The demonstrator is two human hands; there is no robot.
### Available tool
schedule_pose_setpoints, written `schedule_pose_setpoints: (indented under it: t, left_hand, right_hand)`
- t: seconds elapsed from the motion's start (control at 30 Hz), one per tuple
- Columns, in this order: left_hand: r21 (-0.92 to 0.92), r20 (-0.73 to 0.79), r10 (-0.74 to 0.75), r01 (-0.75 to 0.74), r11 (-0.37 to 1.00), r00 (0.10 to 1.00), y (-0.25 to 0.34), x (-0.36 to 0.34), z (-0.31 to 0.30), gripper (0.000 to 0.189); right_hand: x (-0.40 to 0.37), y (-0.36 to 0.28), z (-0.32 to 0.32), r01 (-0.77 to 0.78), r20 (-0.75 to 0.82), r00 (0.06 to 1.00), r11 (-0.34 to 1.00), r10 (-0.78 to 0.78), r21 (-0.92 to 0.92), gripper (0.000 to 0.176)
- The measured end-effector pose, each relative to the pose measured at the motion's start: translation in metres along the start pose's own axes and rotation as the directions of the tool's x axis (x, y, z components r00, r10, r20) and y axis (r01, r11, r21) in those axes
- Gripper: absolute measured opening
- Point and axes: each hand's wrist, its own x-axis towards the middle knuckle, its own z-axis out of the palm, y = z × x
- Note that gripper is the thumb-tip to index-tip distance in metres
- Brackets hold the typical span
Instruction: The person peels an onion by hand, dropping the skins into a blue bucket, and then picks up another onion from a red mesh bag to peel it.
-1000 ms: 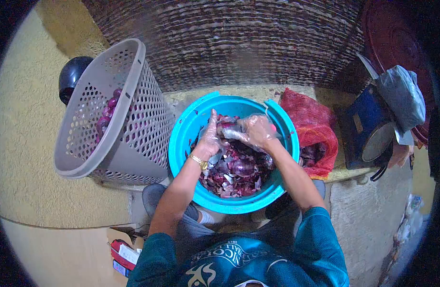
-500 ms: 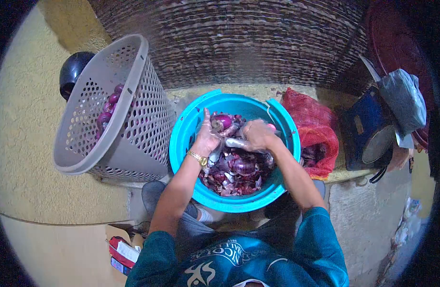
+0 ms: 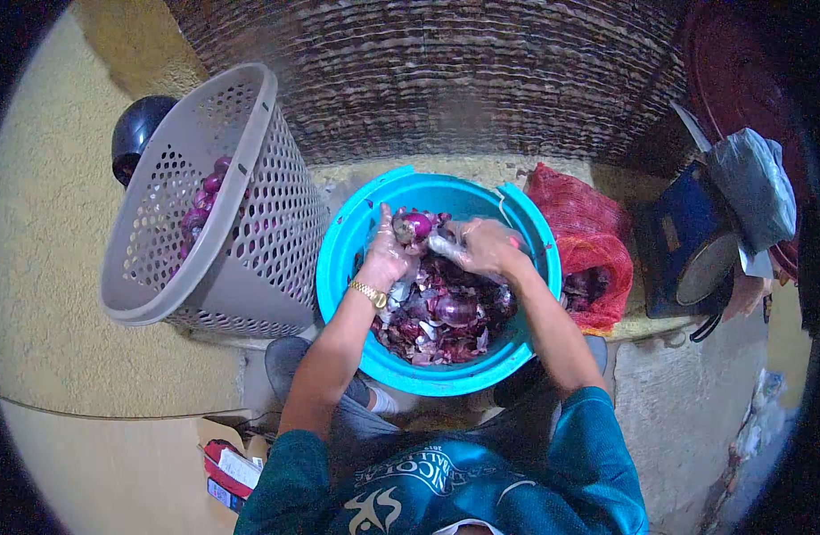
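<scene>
In the blue tub (image 3: 437,385), my left hand (image 3: 390,254) is closed around a red onion (image 3: 416,226), held above the loose skins. My right hand (image 3: 486,245) is beside it, fingers curled, its pale-covered thumb pointing toward the onion. A small pinkish-red bit (image 3: 516,241) shows at the right hand's far side; what it belongs to is hidden. Both hands seem to wear thin clear plastic gloves. Below them, another red onion (image 3: 456,308) lies among dark purple onion skins (image 3: 419,334).
A grey perforated basket (image 3: 290,209) with several red onions (image 3: 200,207) leans at the left. Right of the tub lies a red mesh sack (image 3: 575,214). A blue scale (image 3: 682,241) and a grey plastic-wrapped bundle (image 3: 753,192) stand farther right. A woven wall (image 3: 463,80) rises behind.
The onion has turned in my left hand and now shows a paler, brownish side. My right hand has shifted slightly, with its thumb raised nearer the onion.
</scene>
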Motion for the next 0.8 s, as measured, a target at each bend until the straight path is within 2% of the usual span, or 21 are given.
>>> schedule_pose_setpoints:
  t: [0.03,0.07,0.1,0.13,0.2,0.23,0.3,0.33,0.4,0.47,0.53,0.57,0.63,0.67,0.73,0.77,0.8]
  left_hand:
    - [-0.001,-0.001,0.000,0.000,1.000,1.000,-0.011,0.001,0.018,0.062]
    - [0.170,-0.304,0.215,-0.169,0.971,0.928,-0.033,0.003,0.055,0.061]
    - [0.377,-0.528,0.442,-0.266,0.887,0.725,-0.045,0.005,0.076,0.060]
    - [0.377,-0.528,0.443,-0.267,0.887,0.725,-0.043,0.004,0.071,0.060]
    - [0.419,-0.468,0.482,-0.295,0.859,0.741,-0.040,0.004,0.062,0.059]
    - [0.419,-0.467,0.483,-0.295,0.859,0.741,-0.039,0.004,0.060,0.059]
    - [0.381,-0.413,0.469,-0.319,0.867,0.781,-0.039,0.004,0.058,0.057]
    - [0.382,-0.412,0.470,-0.320,0.867,0.781,-0.038,0.005,0.059,0.057]
    - [0.297,-0.448,0.434,-0.328,0.897,0.782,-0.039,0.007,0.062,0.058]
    - [0.362,-0.466,0.439,-0.287,0.887,0.768,-0.040,0.004,0.067,0.059]
    - [0.424,-0.483,0.444,-0.241,0.873,0.755,-0.041,0.001,0.068,0.059]
    - [0.465,-0.441,0.457,-0.239,0.853,0.773,-0.041,0.001,0.068,0.060]
    - [0.503,-0.399,0.468,-0.238,0.831,0.789,-0.044,-0.001,0.072,0.060]
    - [0.513,-0.419,0.470,-0.224,0.829,0.777,-0.046,0.000,0.074,0.061]
    - [0.524,-0.436,0.472,-0.210,0.825,0.766,-0.050,-0.001,0.082,0.061]
    - [0.554,-0.461,0.474,-0.175,0.814,0.750,-0.052,-0.001,0.086,0.061]
    - [0.581,-0.486,0.477,-0.137,0.802,0.732,-0.054,-0.001,0.090,0.061]
  right_hand:
    - [0.003,0.006,0.006,0.000,0.001,1.000,1.000,0.000,0.001,0.059]
    - [0.008,0.018,0.015,0.011,-0.001,1.000,1.000,-0.011,0.010,0.063]
    - [0.009,0.015,0.012,0.023,-0.004,1.000,1.000,-0.022,0.017,0.068]
    - [0.007,0.014,0.008,0.024,-0.003,1.000,1.000,-0.024,0.017,0.068]
    - [0.000,0.010,-0.004,-0.014,0.033,0.999,0.985,0.009,0.170,0.070]
    - [0.000,0.011,-0.004,-0.014,0.033,0.999,0.985,0.009,0.170,0.070]
    - [0.002,0.018,0.001,-0.063,-0.059,0.994,0.940,0.088,0.336,0.065]
    - [0.007,0.023,0.012,-0.008,-0.166,0.984,0.936,0.071,0.353,0.051]
    - [0.015,0.032,0.014,-0.047,-0.118,0.989,0.935,0.094,0.351,0.046]
    - [0.017,0.036,0.018,-0.086,-0.070,0.991,0.934,0.117,0.346,0.042]
    - [0.016,0.043,0.031,0.108,-0.351,0.936,0.952,-0.001,0.285,0.038]
    - [0.021,0.049,0.039,0.107,-0.352,0.936,0.953,-0.001,0.284,0.038]
    - [0.028,0.052,0.046,0.230,-0.476,0.874,0.943,-0.092,0.240,0.040]
    - [0.028,0.056,0.048,0.229,-0.476,0.875,0.943,-0.091,0.240,0.040]
    - [0.018,0.032,0.025,0.034,-0.301,0.953,0.969,0.043,0.245,0.045]
    - [0.012,0.021,0.014,0.034,-0.302,0.952,0.969,0.042,0.244,0.045]
    - [0.006,0.011,0.004,-0.050,-0.227,0.970,0.984,0.088,0.168,0.054]
